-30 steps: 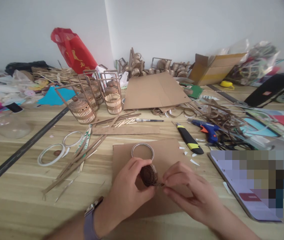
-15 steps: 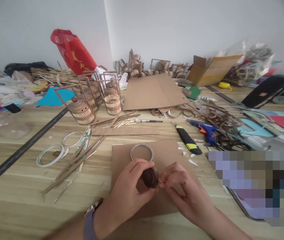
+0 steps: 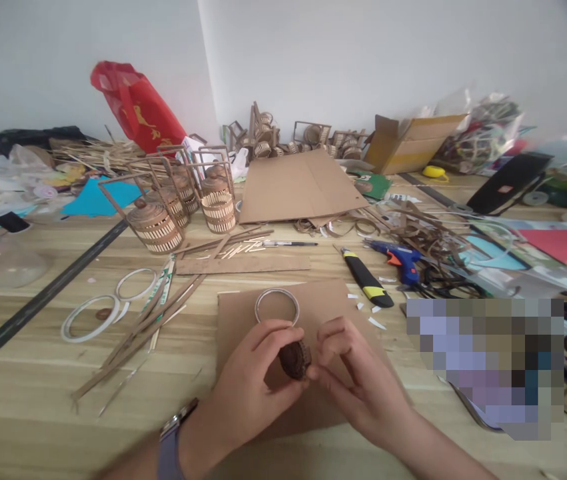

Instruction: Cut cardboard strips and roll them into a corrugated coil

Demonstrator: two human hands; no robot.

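Observation:
Both hands meet over a brown cardboard sheet [image 3: 333,303] lying on the wooden table. My left hand [image 3: 250,387], with a watch on its wrist, curls its fingers round a small dark brown coil of rolled cardboard strip [image 3: 295,359]. My right hand [image 3: 358,380] pinches the coil's right edge with thumb and fingertips. A thin metal-looking ring [image 3: 277,305] lies on the sheet just beyond the fingers.
A yellow-black utility knife [image 3: 364,277] and blue glue gun [image 3: 397,257] lie to the right. Tape rings [image 3: 87,318] and cardboard strips [image 3: 148,320] lie left. Small cardboard lanterns [image 3: 156,223], a folded cardboard sheet [image 3: 300,187] and clutter fill the back. A blurred tablet-like slab sits right.
My right fingers have closed in from the strip's loose end onto the coil's edge. The view has shifted slightly, so everything sits a little further left.

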